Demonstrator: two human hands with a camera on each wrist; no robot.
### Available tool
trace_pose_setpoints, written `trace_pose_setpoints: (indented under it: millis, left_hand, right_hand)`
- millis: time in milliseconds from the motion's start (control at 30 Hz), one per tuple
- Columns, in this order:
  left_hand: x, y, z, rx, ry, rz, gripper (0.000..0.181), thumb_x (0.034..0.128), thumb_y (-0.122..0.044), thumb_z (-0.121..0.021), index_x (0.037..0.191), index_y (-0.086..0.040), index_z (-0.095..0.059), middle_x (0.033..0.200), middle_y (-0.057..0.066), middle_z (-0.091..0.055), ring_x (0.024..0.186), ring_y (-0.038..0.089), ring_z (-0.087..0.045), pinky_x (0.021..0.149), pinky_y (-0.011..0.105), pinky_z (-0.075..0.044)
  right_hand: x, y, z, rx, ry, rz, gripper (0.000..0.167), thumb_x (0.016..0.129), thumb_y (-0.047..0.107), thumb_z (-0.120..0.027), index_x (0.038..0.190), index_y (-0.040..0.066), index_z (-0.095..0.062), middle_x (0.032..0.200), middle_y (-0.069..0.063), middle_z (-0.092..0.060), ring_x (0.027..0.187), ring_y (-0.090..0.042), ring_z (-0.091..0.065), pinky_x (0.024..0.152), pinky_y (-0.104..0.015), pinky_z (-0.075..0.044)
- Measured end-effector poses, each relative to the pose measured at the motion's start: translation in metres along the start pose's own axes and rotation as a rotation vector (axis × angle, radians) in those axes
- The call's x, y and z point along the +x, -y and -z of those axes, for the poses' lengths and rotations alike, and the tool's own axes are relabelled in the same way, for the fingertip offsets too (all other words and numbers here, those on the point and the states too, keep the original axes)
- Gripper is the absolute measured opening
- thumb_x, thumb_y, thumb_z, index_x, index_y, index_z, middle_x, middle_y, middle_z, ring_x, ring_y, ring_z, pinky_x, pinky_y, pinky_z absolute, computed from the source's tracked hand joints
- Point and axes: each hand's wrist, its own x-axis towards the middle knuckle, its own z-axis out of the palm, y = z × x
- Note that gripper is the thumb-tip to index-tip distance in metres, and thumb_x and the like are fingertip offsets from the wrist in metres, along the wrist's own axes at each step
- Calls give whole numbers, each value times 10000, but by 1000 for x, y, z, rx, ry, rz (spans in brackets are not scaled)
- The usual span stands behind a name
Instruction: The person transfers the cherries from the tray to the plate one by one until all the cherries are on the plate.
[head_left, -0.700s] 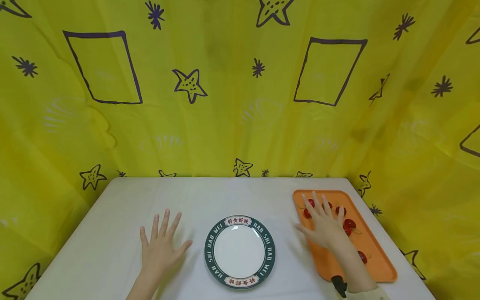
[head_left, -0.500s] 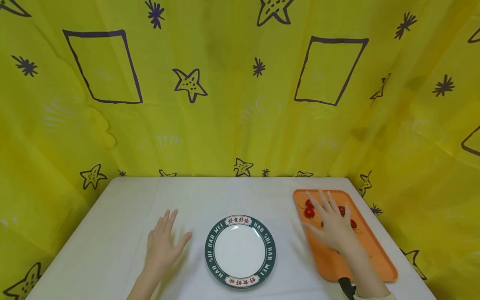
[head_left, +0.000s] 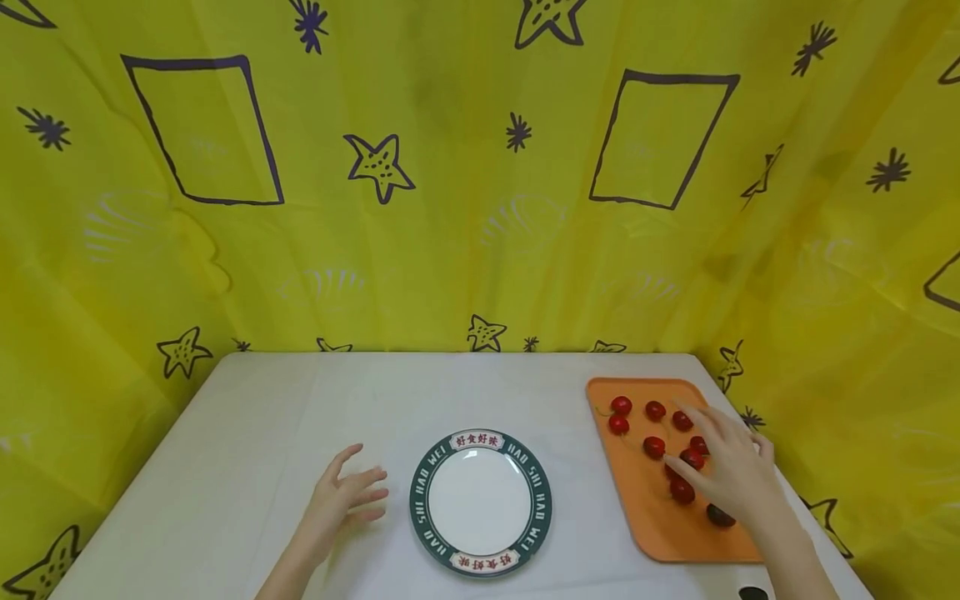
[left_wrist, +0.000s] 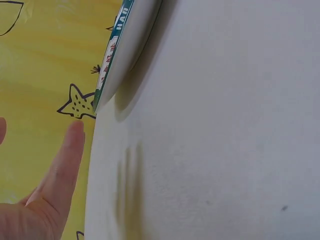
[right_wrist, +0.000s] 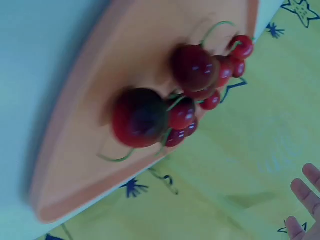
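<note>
My right hand hovers over the right side of an orange tray, its fingers loosely bent and holding nothing. On that tray lie several red cherries, some partly hidden behind the hand. The right wrist view shows a dark red cherry close up, green stems among the fruit, and the fingertips apart from them. Left of a round plate, white with a green lettered rim, my left hand is held above the table with relaxed fingers and nothing in it.
A white-covered table carries the plate and tray. Yellow curtain with dark star drawings encloses the table's back and sides. The tray lies near the table's right edge.
My right hand has shifted right and its spread fingers have bent, uncovering more cherries. The left hand has turned sideways, its fingers now pointing toward the plate.
</note>
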Motion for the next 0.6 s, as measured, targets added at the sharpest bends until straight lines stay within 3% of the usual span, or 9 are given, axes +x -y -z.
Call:
trace_pose_setpoints:
  millis: [133, 233, 400, 600]
  left_hand:
    - [-3, 9, -1, -50, 78, 107, 702, 863, -182, -615, 1420, -74, -203, 1064, 191, -624, 872, 306, -646, 718, 451, -565]
    - [-6, 15, -1, -58, 144, 153, 728, 861, -165, -616, 1428, -44, -176, 1048, 180, -641, 859, 285, -653, 706, 461, -565]
    - [-7, 22, -3, -57, 230, 192, 775, 854, -182, -630, 1440, -15, -151, 996, 155, -666, 836, 275, -665, 716, 448, -565]
    - [-10, 27, -6, -52, 292, 201, 773, 859, -159, -618, 1442, 9, -139, 966, 191, -666, 811, 274, -673, 723, 429, -565]
  right_hand:
    - [-11, -13, -1, -13, 56, -54, 751, 771, 509, -661, 1348, 132, -361, 1240, -239, -379, 1087, -445, -351, 814, -672, -220]
    - [-19, -24, -1, -18, 125, -97, 762, 790, 539, -623, 1370, 145, -324, 1251, -236, -341, 1074, -480, -320, 813, -690, -199]
    - [-31, -47, -1, -30, 245, -144, 795, 819, 590, -544, 1417, 176, -225, 1272, -263, -282, 1085, -513, -252, 782, -703, -190]
    - [-41, -73, -8, -65, 323, -129, 743, 842, 596, -499, 1396, 185, -224, 1238, -259, -299, 1066, -510, -267, 747, -704, -219]
